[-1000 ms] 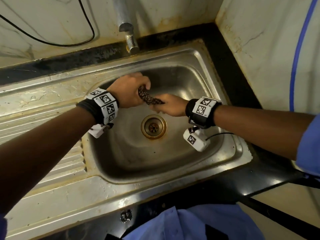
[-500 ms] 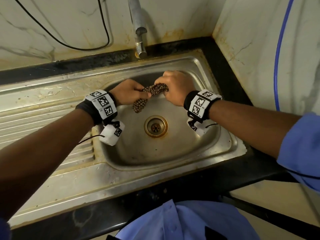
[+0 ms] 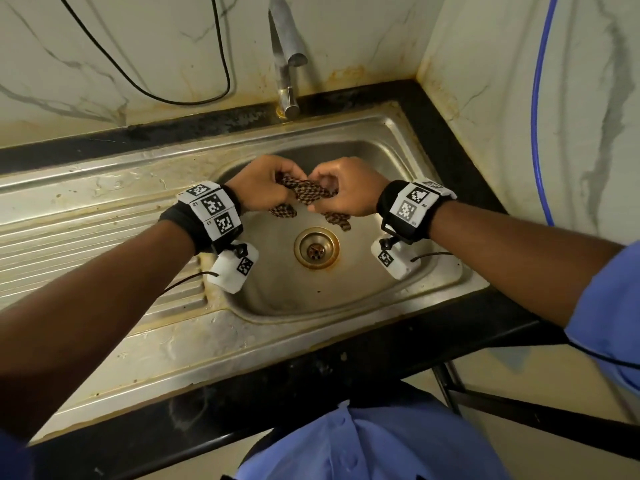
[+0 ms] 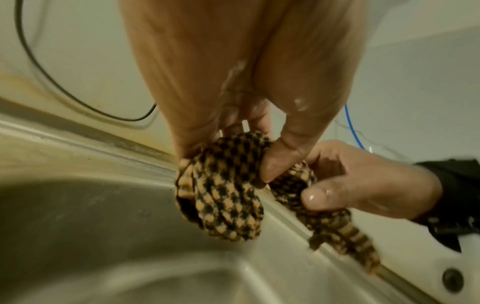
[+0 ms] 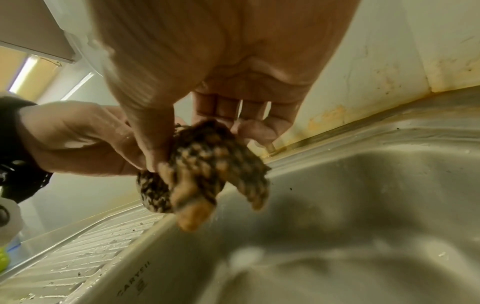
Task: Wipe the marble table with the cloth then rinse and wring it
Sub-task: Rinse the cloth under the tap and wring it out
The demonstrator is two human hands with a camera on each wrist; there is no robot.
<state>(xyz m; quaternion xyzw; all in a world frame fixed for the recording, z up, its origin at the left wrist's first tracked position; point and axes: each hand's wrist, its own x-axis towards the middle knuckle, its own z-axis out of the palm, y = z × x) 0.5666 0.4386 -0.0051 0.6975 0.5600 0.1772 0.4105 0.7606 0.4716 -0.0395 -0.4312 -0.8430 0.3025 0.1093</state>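
Note:
A brown-and-black checked cloth (image 3: pixel 306 194) is bunched into a twisted roll above the steel sink basin (image 3: pixel 346 299). My left hand (image 3: pixel 263 183) grips its left end and my right hand (image 3: pixel 346 190) grips its right end, knuckles almost touching. Two loose ends hang below the fists toward the drain (image 3: pixel 316 248). In the left wrist view the cloth (image 4: pixel 226 189) bulges under my left thumb, with the right hand (image 4: pixel 363 181) pinching the far part. The right wrist view shows the cloth (image 5: pixel 205 164) between thumb and fingers. Both hands look wet.
The tap (image 3: pixel 287 64) stands at the back wall with no water running from it. A ribbed drainboard (image 3: pixel 86 244) lies left of the basin. A black cable (image 3: pixel 173 81) loops on the marble wall and a blue tube (image 3: pixel 536 116) runs down the right wall.
Both hands have drawn together over the basin's far side. The cloth, stretched in a tight twisted rope a second ago, now sits bunched and looser between them.

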